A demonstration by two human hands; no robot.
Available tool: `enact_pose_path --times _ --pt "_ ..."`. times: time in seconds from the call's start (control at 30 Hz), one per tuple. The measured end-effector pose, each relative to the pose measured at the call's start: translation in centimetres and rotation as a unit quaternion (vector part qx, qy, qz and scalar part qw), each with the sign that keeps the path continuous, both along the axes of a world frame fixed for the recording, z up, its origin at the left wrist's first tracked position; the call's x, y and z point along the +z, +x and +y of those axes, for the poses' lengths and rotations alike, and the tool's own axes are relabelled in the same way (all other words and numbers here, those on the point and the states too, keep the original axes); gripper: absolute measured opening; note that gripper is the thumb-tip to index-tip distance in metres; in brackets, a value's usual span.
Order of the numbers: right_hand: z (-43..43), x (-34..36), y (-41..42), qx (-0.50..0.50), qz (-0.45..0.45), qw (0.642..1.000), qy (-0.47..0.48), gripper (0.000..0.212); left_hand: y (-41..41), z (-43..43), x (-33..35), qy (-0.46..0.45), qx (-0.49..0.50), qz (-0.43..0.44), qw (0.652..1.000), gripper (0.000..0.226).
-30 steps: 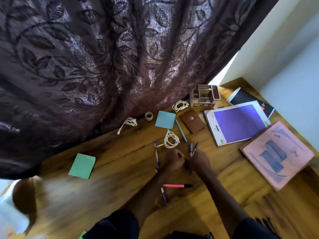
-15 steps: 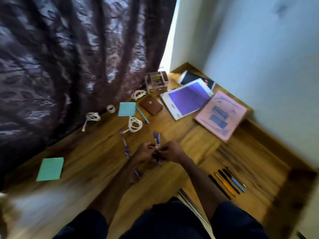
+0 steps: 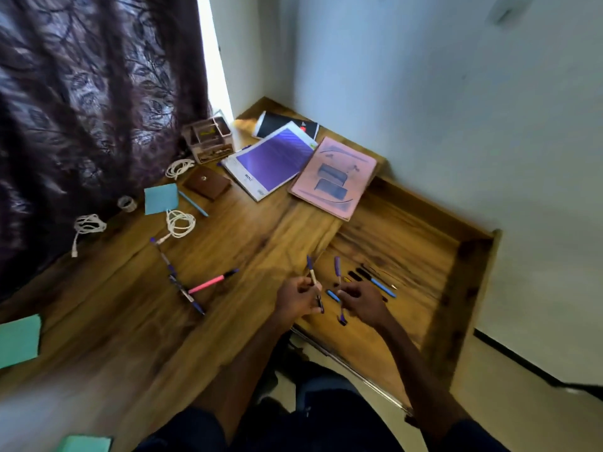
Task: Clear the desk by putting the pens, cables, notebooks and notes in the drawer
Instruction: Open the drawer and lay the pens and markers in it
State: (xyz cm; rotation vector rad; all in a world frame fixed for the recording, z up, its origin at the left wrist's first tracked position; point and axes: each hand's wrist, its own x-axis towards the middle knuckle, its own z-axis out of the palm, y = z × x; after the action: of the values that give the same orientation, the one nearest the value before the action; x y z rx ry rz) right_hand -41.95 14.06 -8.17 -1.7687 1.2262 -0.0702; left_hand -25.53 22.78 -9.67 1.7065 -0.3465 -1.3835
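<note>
My left hand [image 3: 298, 298] pinches a purple pen [image 3: 312, 276] that points up and away, at the desk's edge beside the open wooden drawer [image 3: 456, 288]. My right hand [image 3: 360, 300] holds a second purple pen [image 3: 338, 269] just above the drawer floor. Several pens [image 3: 378, 284] lie inside the drawer. On the desk a pink pen [image 3: 210, 282] lies against a line of purple pens [image 3: 173, 278]. Further back are white cables [image 3: 180, 223], a blue note [image 3: 161, 198], a blue pen [image 3: 193, 203], a purple notebook [image 3: 272, 159] and a pink notebook [image 3: 334, 177].
A wooden organizer [image 3: 208, 138], a black booklet [image 3: 287, 123], a brown wallet [image 3: 206, 183] and a tape roll [image 3: 127, 203] sit near the dark curtain [image 3: 91, 109]. Green notes [image 3: 19, 340] lie at the left edge. A white wall borders the drawer's right side.
Both hands moved right from the middle of the desk to the open drawer, carrying purple pens. They were together and now hold one pen each, apart.
</note>
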Motion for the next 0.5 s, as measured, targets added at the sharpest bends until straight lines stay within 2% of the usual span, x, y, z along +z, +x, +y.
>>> enact_pose_path --times 0.1,0.17,0.23,0.33,0.5 --pt "-1.3 -1.3 -3.8 -0.004 0.041 0.999 -0.009 0.007 -3.0 0.2 -0.4 0.008 -0.016 0.004 1.000 0.023" --pt "-2.3 -2.4 -5.9 -0.013 0.072 0.997 -0.007 0.008 -4.8 0.2 -0.7 0.033 -0.026 -0.033 0.999 0.025" --pt "-3.3 -3.6 -7.5 -0.021 0.098 0.995 0.006 0.009 -6.3 0.0 -1.0 0.045 -0.037 -0.079 0.995 0.015" --pt "-4.5 -5.1 -10.0 -0.037 0.112 0.992 0.032 0.007 -8.8 -0.6 -1.7 0.067 -0.035 -0.111 0.991 0.013" --pt "-4.8 -7.8 -13.6 -0.048 0.120 0.989 0.068 0.010 -14.0 -2.0 -4.4 0.114 -0.026 -0.049 0.992 0.016"
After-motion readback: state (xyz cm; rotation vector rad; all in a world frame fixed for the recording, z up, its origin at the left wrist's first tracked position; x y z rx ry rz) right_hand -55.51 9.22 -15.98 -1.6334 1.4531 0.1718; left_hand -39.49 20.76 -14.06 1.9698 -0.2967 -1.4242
